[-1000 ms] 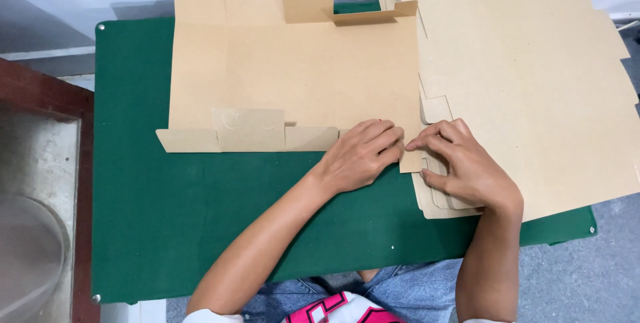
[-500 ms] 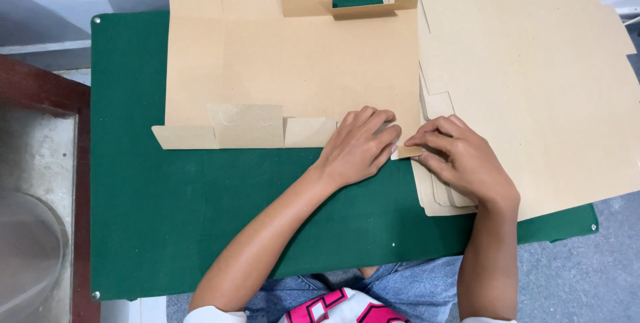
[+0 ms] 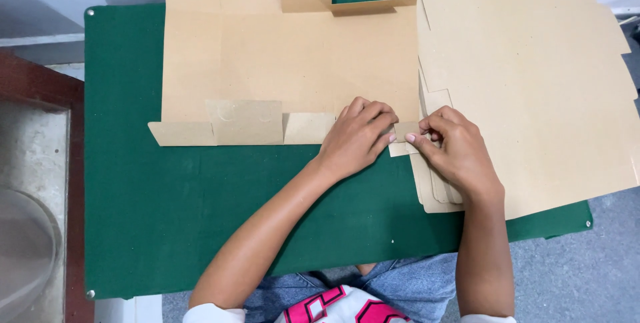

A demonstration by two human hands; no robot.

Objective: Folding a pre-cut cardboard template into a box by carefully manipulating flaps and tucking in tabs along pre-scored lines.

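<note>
A flat brown cardboard box blank (image 3: 293, 56) lies on the green table (image 3: 167, 230), its near flaps folded up over the sheet. My left hand (image 3: 357, 138) presses down on the blank's near right corner, fingers curled on the cardboard. Beside it, my right hand (image 3: 453, 153) pinches the small corner flap (image 3: 403, 130) of the same blank between thumb and fingers. The fingertips of both hands nearly meet at that flap.
A stack of several flat cardboard blanks (image 3: 527, 76) covers the table's right side and overhangs its edge. A dark wooden frame with a grey surface (image 3: 33, 183) stands to the left. Grey floor shows at the lower right.
Both hands stay at the near right corner. My fingers have shifted slightly closer together on the small flap; the cardboard blank lies where it was.
</note>
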